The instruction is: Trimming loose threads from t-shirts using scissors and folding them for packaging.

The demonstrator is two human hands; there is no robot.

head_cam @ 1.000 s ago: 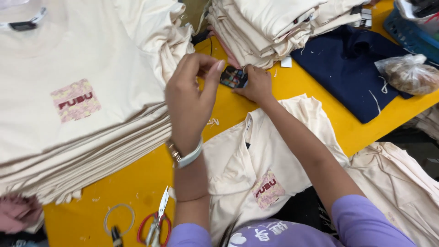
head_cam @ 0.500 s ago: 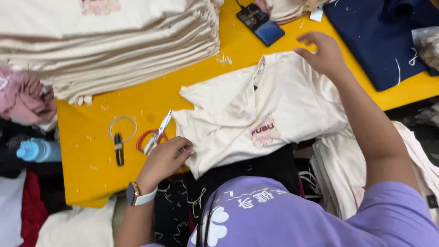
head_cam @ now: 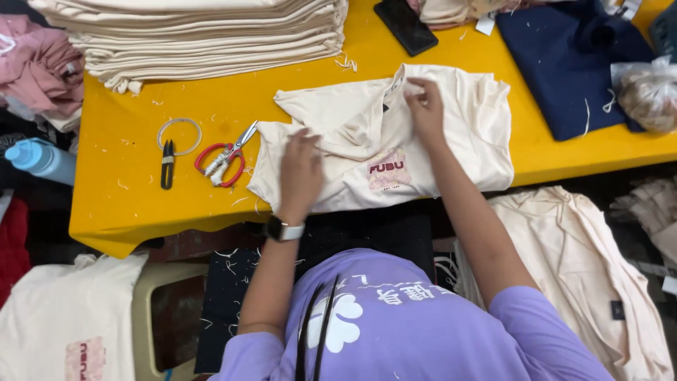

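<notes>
A cream T-shirt (head_cam: 465, 134) with a small pink printed patch lies rumpled on the yellow table (head_cam: 127, 197). My left hand (head_cam: 300, 169) rests on the shirt's left part, fingers bent down onto the cloth. My right hand (head_cam: 425, 106) pinches the fabric near the collar. Red-handled scissors (head_cam: 224, 159) lie on the table just left of the shirt, and no hand touches them. A watch sits on my left wrist.
A tall stack of folded cream shirts (head_cam: 204, 35) fills the back left. A black thread snip (head_cam: 167, 162) and a thin ring (head_cam: 179, 134) lie left of the scissors. A dark phone (head_cam: 405, 25), a navy garment (head_cam: 571, 63) and a plastic bag (head_cam: 649, 92) are at the back right. More cream shirts (head_cam: 585, 275) hang below the table edge.
My left hand has let go of the scissors and moved right onto the shirt. My right hand has come back from the shirt's far edge to its collar.
</notes>
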